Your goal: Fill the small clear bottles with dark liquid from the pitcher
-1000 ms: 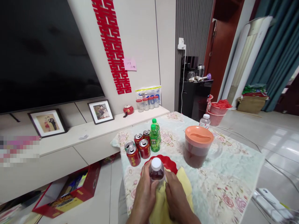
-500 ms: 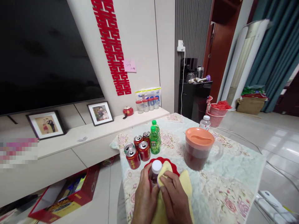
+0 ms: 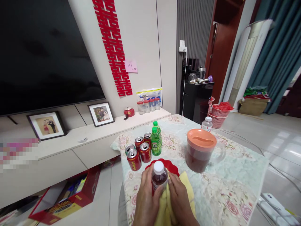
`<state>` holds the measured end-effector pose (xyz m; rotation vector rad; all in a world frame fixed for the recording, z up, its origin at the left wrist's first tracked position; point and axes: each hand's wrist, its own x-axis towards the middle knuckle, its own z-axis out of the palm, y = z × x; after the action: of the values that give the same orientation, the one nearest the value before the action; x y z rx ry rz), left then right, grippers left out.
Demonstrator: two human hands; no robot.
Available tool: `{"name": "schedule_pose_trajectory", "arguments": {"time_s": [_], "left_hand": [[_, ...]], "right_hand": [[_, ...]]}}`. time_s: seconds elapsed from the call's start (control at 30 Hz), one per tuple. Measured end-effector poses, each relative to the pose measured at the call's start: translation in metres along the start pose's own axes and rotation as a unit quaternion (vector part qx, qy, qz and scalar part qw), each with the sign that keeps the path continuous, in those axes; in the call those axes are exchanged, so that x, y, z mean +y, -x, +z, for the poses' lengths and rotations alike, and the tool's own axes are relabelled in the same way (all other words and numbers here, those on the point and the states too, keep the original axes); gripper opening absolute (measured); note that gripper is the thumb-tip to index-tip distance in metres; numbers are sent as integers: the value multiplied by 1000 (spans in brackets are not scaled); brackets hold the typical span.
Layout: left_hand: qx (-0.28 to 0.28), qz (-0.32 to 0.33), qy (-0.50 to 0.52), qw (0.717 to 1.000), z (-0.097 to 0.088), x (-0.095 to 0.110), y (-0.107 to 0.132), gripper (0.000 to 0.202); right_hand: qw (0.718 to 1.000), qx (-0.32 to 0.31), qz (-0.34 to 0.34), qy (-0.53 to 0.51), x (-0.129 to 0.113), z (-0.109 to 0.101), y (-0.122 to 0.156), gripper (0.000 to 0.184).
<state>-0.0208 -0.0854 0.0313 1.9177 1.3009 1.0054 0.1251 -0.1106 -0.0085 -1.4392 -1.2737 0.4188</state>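
A small clear bottle [image 3: 160,179] of dark liquid with a white cap stands upright in front of me. My left hand [image 3: 147,194] is wrapped round its left side. A yellow cloth [image 3: 187,185] is bunched in my right hand [image 3: 180,197], which presses it against the bottle's right side. Behind the bottle shows the scalloped rim of a red plate [image 3: 172,166]; whether the bottle stands on it I cannot tell. Right of my hands is a jug [image 3: 198,158] of brown liquid with an orange lid.
Several red drink cans [image 3: 134,160] and two green bottles [image 3: 155,142] stand beyond my hands on the flowered tablecloth [image 3: 223,185]. A clear white-capped bottle [image 3: 207,124] is behind the jug. The low TV cabinet [image 3: 98,135] runs along the wall; a red box [image 3: 68,197] lies on the floor.
My right hand, with the yellow cloth, has gone from the bottle's neck and cap down to its right side. More of the bottle shows now. My left hand keeps its hold.
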Motion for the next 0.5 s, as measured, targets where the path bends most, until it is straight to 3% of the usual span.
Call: {"name": "schedule_pose_trajectory", "arguments": {"time_s": [0.2, 0.33, 0.5], "left_hand": [[31, -35, 14, 999, 0, 15, 1, 64], [20, -53, 15, 998, -5, 22, 1, 57], [33, -78, 13, 996, -8, 24, -1, 50]], "right_hand": [[999, -29, -12, 39, 2, 3, 0, 35], [996, -24, -55, 60, 5, -2, 7, 28], [991, -6, -109, 75, -1, -13, 12, 32]]}}
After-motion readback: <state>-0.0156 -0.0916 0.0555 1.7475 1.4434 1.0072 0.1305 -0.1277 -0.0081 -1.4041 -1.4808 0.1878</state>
